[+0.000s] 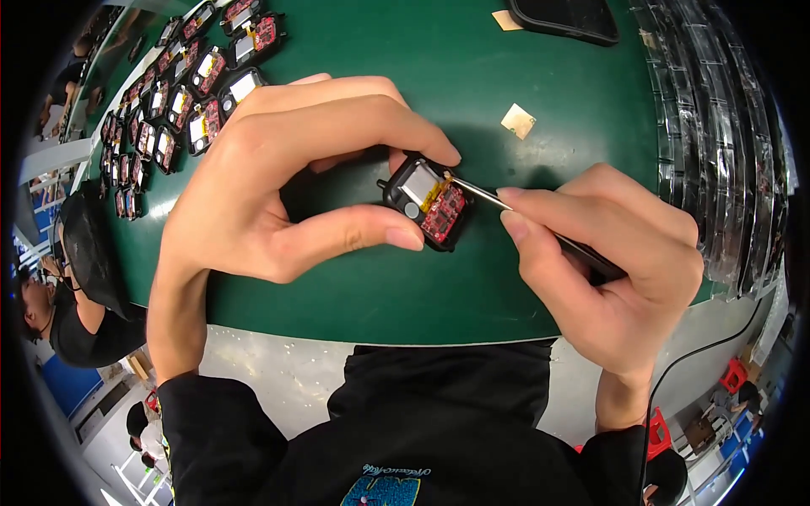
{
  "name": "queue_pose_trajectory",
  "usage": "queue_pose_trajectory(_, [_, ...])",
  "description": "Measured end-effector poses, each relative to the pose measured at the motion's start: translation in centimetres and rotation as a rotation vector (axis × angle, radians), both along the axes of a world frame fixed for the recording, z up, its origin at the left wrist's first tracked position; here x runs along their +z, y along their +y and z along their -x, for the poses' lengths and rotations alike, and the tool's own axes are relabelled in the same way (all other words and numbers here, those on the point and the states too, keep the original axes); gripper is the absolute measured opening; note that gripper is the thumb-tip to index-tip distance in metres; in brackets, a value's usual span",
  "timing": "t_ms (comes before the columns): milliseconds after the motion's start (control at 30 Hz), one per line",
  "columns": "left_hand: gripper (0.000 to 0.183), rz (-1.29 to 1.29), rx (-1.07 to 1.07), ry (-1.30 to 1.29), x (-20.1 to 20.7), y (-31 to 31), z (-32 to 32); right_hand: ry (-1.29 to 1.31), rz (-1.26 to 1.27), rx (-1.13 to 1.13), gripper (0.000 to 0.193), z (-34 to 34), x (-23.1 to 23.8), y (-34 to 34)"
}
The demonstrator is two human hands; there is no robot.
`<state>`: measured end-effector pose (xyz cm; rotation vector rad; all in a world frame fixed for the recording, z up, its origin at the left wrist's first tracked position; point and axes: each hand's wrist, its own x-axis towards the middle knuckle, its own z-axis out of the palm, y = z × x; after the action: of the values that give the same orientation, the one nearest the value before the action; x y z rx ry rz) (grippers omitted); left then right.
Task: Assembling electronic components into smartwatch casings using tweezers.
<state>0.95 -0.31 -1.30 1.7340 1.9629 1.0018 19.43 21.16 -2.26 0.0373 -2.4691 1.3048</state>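
Observation:
Between the thumb and index finger of my left hand point(287, 169) is a small black device housing point(429, 202), its inside facing up. A silver battery pouch, yellow tape, a round silver part and a red circuit board show in it. My right hand point(607, 261) pinches dark-bodied tweezers point(485, 196) with a bright metal tip. That tip touches or hovers just over the housing's upper right edge, by the yellow tape; contact is too small to tell.
Rows of similar opened devices point(202, 74) lie at the far left of the green table point(363, 308). A small pale square piece point(518, 121) and a black phone-like slab point(567, 18) lie farther back. Stacked clear plastic trays point(704, 152) line the right side. Other people sit at left.

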Motion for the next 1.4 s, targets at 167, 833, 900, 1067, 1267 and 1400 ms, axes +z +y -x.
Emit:
queue_pose_trajectory(167, [0.058, 0.023, -0.051, 0.009, 0.5, 0.1, 0.0, 0.013, 0.000, 0.008, 0.024, 0.0, 0.0, 0.0])
queue_pose_trajectory(833, [0.055, 0.087, 0.020, 0.062, 1.2, -0.2, -0.8, 0.097, 0.040, -0.113, 0.021, -0.5, -0.2, -0.2])
queue_pose_trajectory(900, [0.057, 0.042, 0.015, 0.134, 1.1, 0.1, -0.8, 0.111, 0.050, -0.135, 0.021, -0.4, -0.3, -0.3])
queue_pose_trajectory(1067, [0.055, 0.045, 0.017, 0.250, 2.0, 1.1, -1.3, 0.140, 0.160, -0.189, 0.017, -0.8, 0.2, 0.3])
queue_pose_trajectory(1267, [0.049, -0.021, 0.195, -0.004, 3.5, 0.7, -0.4, 0.246, 0.221, -0.191, 0.013, -0.8, -0.5, -0.2])
queue_pose_trajectory(1400, [0.052, -0.210, 0.059, 0.047, 8.1, 6.8, 0.6, 0.264, 0.219, -0.180, 0.015, -1.2, -1.0, 0.0])
